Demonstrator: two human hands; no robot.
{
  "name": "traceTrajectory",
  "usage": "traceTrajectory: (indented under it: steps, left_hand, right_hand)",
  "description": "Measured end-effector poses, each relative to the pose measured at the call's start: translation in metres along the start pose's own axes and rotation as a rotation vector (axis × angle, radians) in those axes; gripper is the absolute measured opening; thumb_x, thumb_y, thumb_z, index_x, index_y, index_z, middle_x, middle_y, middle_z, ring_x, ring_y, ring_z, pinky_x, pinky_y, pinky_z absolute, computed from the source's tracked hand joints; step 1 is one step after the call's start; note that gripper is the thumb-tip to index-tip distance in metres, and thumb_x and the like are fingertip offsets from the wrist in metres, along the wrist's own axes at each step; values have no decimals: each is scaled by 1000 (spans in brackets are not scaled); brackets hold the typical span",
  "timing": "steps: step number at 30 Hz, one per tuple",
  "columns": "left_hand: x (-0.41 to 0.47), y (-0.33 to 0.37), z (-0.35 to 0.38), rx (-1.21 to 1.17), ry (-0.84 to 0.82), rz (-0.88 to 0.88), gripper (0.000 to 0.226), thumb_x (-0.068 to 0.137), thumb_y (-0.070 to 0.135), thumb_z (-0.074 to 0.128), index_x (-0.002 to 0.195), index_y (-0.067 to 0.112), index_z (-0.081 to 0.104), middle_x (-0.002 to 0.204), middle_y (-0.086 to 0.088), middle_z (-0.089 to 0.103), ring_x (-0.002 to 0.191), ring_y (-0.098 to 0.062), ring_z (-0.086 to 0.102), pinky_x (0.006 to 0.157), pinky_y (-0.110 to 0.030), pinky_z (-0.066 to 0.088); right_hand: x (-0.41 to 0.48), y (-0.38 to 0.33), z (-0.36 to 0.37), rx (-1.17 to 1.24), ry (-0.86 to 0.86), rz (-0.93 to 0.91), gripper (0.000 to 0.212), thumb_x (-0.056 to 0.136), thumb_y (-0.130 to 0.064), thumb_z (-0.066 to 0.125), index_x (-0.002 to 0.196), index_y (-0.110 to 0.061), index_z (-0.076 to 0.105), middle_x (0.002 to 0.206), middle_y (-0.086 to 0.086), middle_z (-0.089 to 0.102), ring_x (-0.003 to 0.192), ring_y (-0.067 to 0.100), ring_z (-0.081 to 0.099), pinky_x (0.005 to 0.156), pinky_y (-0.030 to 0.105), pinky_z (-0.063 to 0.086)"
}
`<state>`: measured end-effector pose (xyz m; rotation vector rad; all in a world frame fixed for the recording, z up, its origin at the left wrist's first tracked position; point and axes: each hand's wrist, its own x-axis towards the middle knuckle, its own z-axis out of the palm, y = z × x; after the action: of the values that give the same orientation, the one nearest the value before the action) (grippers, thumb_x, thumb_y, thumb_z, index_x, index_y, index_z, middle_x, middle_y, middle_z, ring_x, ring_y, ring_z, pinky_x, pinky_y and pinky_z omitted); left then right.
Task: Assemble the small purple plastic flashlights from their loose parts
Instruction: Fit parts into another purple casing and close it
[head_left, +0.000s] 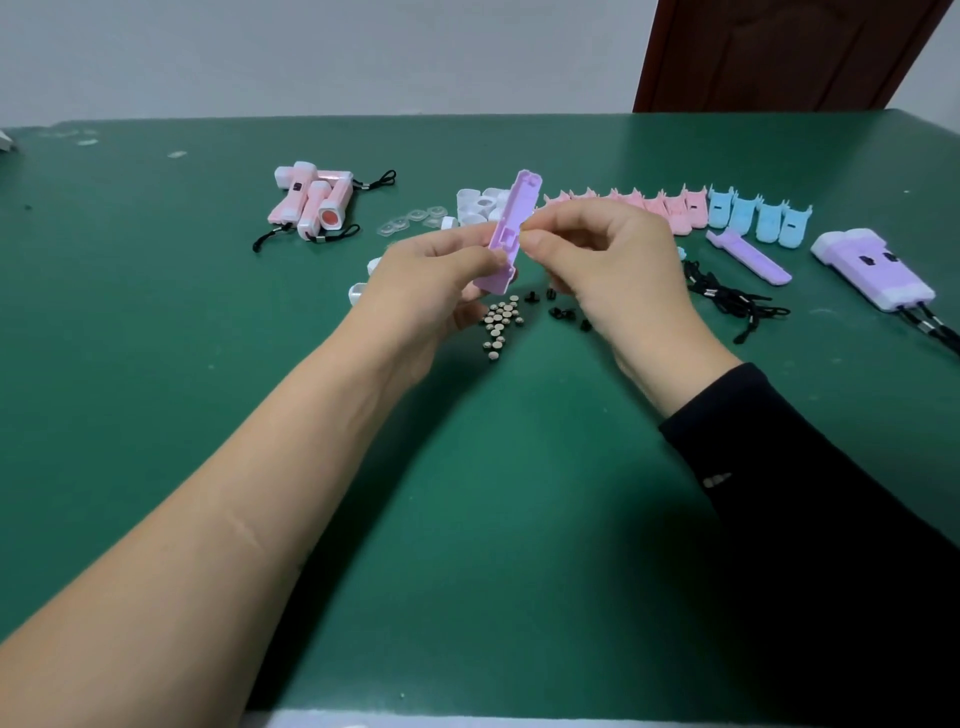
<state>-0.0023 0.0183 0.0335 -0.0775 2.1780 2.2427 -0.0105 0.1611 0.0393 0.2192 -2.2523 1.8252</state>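
Observation:
My left hand grips a purple flashlight half-shell near its lower end and holds it tilted upright above the green table. My right hand pinches at the shell's right edge with thumb and forefinger; what lies between the fingertips is too small to tell. Below the hands lie a cluster of small button batteries and several small black switch parts. A second purple half-shell lies to the right. Finished purple flashlights lie at the far right.
Finished pink flashlights with black straps lie at the back left. White caps, clear lenses, pink shells and blue shells form a row behind the hands. Black lanyards are heaped to the right.

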Motion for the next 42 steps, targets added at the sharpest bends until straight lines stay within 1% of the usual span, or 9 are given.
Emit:
traceTrajectory:
  steps: [4,8,21,26,30,33,36,39,42]
  left_hand:
    - [-2,0,4,1,-23,3,21,89,8,64,104,18,75,83,0,70,62,-4,59,55,-14,44]
    - [-3,1,6,11,-35,6,22,89,9,63,108,16,74,86,-2,69,66,-5,57,55,-14,43]
    - [-2,1,8,-176,-42,-65,20,89,4,62,104,11,72,76,0,68,53,-3,56,49,-14,44]
    - [-4,1,10,-182,-57,-20,20,89,3,63,106,11,72,74,1,69,57,-5,59,50,-14,45]
    - [-5,2,10,-183,-59,-6,23,89,3,62,110,8,71,73,1,69,57,-4,59,50,-13,44]
    - [-6,3,10,-187,-57,-4,25,90,3,62,113,6,69,74,0,69,58,-5,59,50,-13,44]
    - [-6,4,10,-174,-65,2,26,90,4,62,115,7,70,79,0,71,60,-5,60,51,-13,44]
    - [-6,3,9,-128,-73,20,25,90,4,63,112,11,71,79,1,72,58,-4,58,53,-13,45]
    - [-7,3,9,-74,-81,31,22,90,6,63,107,15,73,72,5,70,57,-2,58,54,-13,45]
  right_hand:
    - [-2,0,2,-174,29,-129,16,85,-12,68,78,-26,69,86,-4,63,58,-1,45,62,8,35]
    - [-3,1,5,-266,49,-202,13,88,-11,65,86,-23,71,93,-1,55,65,-2,45,67,6,36]
    - [-1,3,9,-397,94,-225,11,89,-16,63,88,-20,73,81,-15,45,70,-7,45,68,3,33]
    - [-1,-3,7,-198,87,-109,11,86,-10,65,83,-18,72,87,-2,68,70,1,55,68,9,43]
    - [-3,-5,6,-102,97,-90,8,84,-8,67,83,-15,70,76,-10,65,63,-3,54,63,8,42]
    - [-2,-5,6,-46,116,-67,11,81,-9,70,84,-18,63,82,-8,64,68,-1,55,67,13,44]
    - [1,-3,4,174,77,131,22,80,-11,73,95,-18,57,92,0,64,77,9,61,65,24,50]
    - [6,-2,-1,351,-57,339,32,82,-12,72,111,-16,59,96,1,69,69,7,62,58,21,49]
    - [8,0,-4,445,-152,427,21,84,-11,69,105,-15,67,76,-3,69,55,4,55,53,18,48]
